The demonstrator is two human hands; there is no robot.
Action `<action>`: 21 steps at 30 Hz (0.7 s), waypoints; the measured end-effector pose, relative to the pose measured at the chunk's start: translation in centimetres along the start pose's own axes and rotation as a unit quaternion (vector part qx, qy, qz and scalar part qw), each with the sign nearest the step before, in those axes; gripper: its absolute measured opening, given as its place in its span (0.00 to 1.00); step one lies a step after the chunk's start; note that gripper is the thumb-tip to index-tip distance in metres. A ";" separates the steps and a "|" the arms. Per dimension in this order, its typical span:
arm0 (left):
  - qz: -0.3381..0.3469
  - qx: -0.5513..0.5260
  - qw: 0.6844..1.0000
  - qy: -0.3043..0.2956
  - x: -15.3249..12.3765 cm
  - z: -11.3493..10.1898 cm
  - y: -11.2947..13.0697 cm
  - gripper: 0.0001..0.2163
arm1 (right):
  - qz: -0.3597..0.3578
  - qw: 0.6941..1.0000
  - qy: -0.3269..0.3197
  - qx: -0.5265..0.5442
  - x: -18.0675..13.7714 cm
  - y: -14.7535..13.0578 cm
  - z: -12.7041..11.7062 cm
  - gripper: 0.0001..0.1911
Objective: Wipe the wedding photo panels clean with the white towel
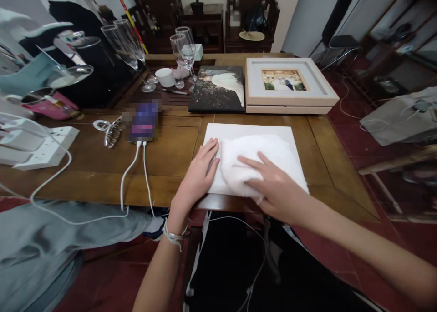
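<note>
A flat white panel (249,129) lies on the wooden table close to its front edge. My left hand (201,170) rests on the panel's left side, fingers stretched out and lying flat. On top of the panel is a fluffy white cloth (273,149), bunched up and covering much of it. My right hand (273,184) presses on the cloth, its fingers partly sunk into the folds and slightly blurred. The panel's right part is mostly hidden under the cloth and my right forearm.
Behind the panel lie a dark photo panel (218,91) and a framed picture (290,98). Glasses (184,48) and a white cup (165,77) stand farther back. A hair claw (111,131), a phone (144,120) with white cables and a power strip (51,146) are on the left. Someone's grey-clad leg (68,230) is beside me.
</note>
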State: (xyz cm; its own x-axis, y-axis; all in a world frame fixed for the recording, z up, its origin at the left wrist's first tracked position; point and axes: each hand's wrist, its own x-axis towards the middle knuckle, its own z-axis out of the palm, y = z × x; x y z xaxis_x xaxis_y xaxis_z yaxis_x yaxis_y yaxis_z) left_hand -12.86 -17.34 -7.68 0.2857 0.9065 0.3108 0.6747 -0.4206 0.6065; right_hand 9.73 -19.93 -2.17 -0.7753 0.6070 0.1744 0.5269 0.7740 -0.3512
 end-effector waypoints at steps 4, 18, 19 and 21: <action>-0.004 -0.003 1.000 0.007 0.0 0.1 0.0 0.19 | 0.042 0.998 0.024 -0.044 3.1 4.2 -0.7 0.20; -0.009 0.004 1.000 0.016 0.1 0.3 0.3 0.19 | -0.030 0.994 -0.107 0.017 -2.1 -2.6 -1.7 0.20; -0.007 0.004 1.000 0.014 0.0 0.3 0.3 0.19 | -0.032 0.992 -0.118 0.025 -2.4 -2.9 -2.0 0.20; -0.003 0.002 1.000 0.012 0.0 0.3 0.2 0.20 | -0.023 0.992 -0.123 0.030 -2.3 -2.4 -2.5 0.20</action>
State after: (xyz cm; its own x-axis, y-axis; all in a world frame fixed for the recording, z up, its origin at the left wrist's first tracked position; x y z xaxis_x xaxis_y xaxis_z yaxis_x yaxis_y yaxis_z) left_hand -12.49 -17.39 -7.80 0.2655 0.9076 0.3251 0.6793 -0.4154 0.6050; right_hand 11.08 -22.73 0.57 -0.8633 0.5034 -0.0366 0.4734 0.7826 -0.4043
